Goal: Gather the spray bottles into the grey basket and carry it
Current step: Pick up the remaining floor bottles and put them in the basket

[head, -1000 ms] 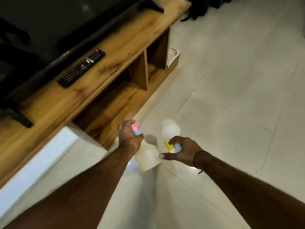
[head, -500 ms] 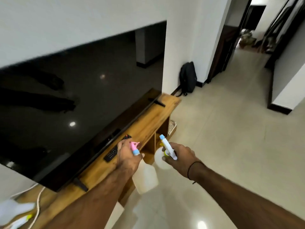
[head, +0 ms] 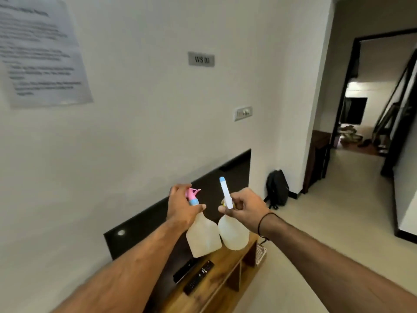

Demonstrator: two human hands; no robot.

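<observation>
Your left hand [head: 180,205] is curled round the neck of the pink-top bottle [head: 202,233], and your right hand [head: 244,207] is curled round the neck of the blue-top bottle [head: 232,231], so both bottles hang in the air, side by side and nearly touching, above the wooden shelf [head: 216,283]. Below them a black remote [head: 198,277] lies on the shelf, with the dark TV [head: 158,222] against the wall on the left. A white basket [head: 261,254] sits at the far end of the shelf, and a black bag [head: 277,187] leans on the wall farther off.
</observation>
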